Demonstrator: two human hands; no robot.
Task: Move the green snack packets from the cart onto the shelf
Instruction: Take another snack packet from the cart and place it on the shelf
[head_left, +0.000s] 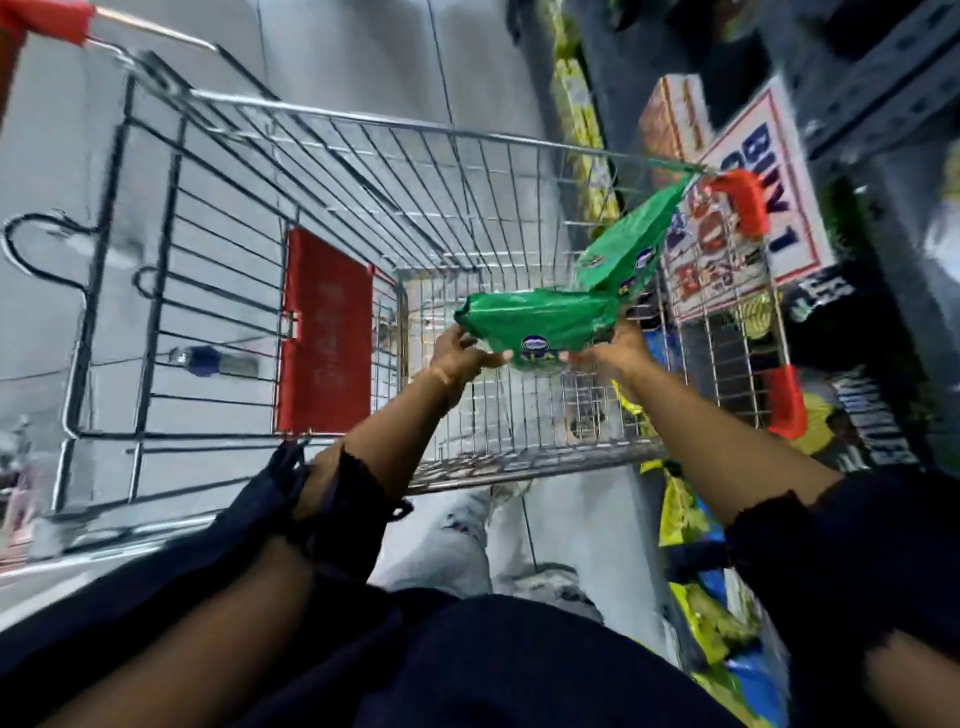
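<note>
I look down into a wire shopping cart (332, 122) with a red flap. Over its right half I hold green snack packets. One packet (535, 325) lies flat between both hands. My left hand (460, 356) grips its left end, my right hand (618, 345) its right end. A second green packet (631, 239) sticks up and to the right from above my right hand, toward the cart's red corner bumper (740, 200). How it is held is hidden. The shelf (872, 104) runs along the right edge, blurred.
A "BUY 1" sign (769, 192) hangs on the shelf beside the cart. Yellow and blue packets (696, 613) line the low shelf at the right. Grey tiled floor (337, 47) lies beyond the cart. My legs (467, 540) stand just behind it.
</note>
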